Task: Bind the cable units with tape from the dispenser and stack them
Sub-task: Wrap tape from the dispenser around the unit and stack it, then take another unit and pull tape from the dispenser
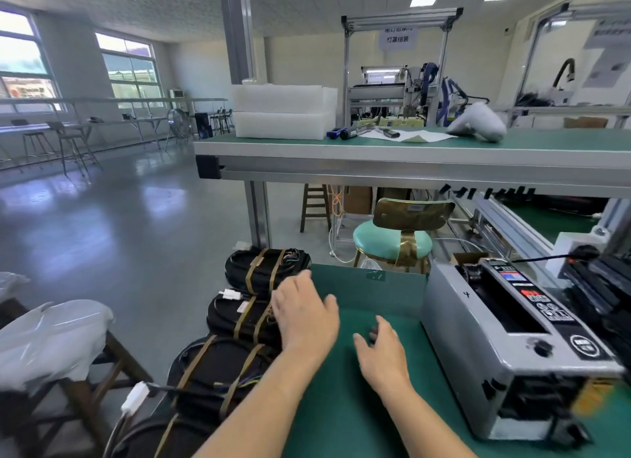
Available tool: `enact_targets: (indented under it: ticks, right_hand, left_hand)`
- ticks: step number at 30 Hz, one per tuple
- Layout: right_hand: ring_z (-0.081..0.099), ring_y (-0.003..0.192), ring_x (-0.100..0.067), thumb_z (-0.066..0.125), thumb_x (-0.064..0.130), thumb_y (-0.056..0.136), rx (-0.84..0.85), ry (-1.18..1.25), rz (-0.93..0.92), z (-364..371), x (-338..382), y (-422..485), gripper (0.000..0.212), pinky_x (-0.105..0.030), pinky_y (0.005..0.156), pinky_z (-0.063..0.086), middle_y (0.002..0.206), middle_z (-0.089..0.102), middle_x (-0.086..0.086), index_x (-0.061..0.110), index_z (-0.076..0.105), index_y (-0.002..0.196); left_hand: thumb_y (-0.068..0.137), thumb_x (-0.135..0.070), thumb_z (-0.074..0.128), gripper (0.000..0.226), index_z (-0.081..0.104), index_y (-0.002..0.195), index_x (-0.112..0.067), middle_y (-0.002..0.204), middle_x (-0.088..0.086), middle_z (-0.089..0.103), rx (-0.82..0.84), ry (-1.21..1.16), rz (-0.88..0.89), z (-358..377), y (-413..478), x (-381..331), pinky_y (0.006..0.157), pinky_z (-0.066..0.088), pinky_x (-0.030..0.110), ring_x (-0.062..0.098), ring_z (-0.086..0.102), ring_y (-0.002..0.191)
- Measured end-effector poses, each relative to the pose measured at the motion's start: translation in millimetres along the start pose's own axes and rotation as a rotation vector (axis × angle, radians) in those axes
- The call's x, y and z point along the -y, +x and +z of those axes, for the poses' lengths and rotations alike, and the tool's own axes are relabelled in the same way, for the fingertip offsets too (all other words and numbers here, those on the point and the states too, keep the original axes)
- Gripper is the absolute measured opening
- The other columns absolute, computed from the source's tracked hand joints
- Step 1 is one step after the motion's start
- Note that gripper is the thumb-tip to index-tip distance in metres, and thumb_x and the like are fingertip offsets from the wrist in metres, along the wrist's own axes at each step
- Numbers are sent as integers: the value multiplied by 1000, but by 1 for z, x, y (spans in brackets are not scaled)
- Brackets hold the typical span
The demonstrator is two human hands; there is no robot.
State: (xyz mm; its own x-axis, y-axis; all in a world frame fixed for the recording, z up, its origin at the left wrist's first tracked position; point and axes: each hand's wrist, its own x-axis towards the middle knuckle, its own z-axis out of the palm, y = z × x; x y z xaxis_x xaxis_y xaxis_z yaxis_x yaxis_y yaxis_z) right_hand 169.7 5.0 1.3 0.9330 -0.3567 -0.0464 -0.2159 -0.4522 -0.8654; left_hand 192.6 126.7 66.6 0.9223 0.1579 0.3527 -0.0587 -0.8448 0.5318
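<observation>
Head-cam view down onto a workbench w/ a green mat point(341, 409). Along the mat's left edge, black cable bundles point(239, 321) are seen lying in a row running away from the viewer, each wrapped w/ two tan tape bands point(254, 269): a far bundle point(290, 263), a middle bundle point(225, 317) & a near bundle point(218, 362), set close together. A white plug point(135, 398) is seen hanging from a cable at the near end. The left hand point(304, 317) is stretched out palm down over the right side of the middle bundle, fingers straight & slightly spread, nothing gripped; whether the bundle is actually touched can't be told. The right hand point(384, 355) is held low over the bare mat, between the bundles & the tape dispenser point(512, 341), fingers loose & a little apart, nothing held; a small dark spot by the fingertips is too blurred to identify. The dispenser, a grey box w/ a black top panel, is set on the mat's right side, apart from both hands. At far left a stool point(112, 362) covered by a plastic bag point(51, 338) is seen. Beyond the bench a chair point(392, 240) w/ a mint seat is placed under a raised shelf point(375, 150), on which white foam boxes point(283, 116) are stacked.
</observation>
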Motion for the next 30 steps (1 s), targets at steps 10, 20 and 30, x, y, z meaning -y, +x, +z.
enact_targets:
  ticks: [10, 20, 30]
  right_hand:
    - [54, 119, -14, 63, 11, 90, 16, -123, -198, -34, -49, -59, 52, -24, 100, 40, 136, 53, -3, 13, 49, 140]
    - [55, 117, -16, 57, -8, 84, 30, -243, -342, -71, -77, -103, 43, -23, 104, 38, 131, 59, -4, 8, 64, 123]
    - [56, 106, -8, 52, -9, 81, -20, -252, -324, -121, -103, -134, 41, -9, 95, 35, 115, 63, 5, 12, 70, 111]
  left_hand:
    - [94, -26, 47, 53, 32, 144, -16, 141, 2, 37, 199, -77, 14, 44, -125, -13, 120, -7, 40, 22, 24, 140]
    - [96, -28, 44, 41, 39, 136, -19, 138, 1, 40, 251, -42, 9, 37, -192, -28, 122, 0, 38, 20, 28, 138]
    - [99, -28, 38, 33, 47, 129, -17, 135, 3, 42, 352, 26, 208, 48, -232, -62, 115, 22, 34, 23, 36, 129]
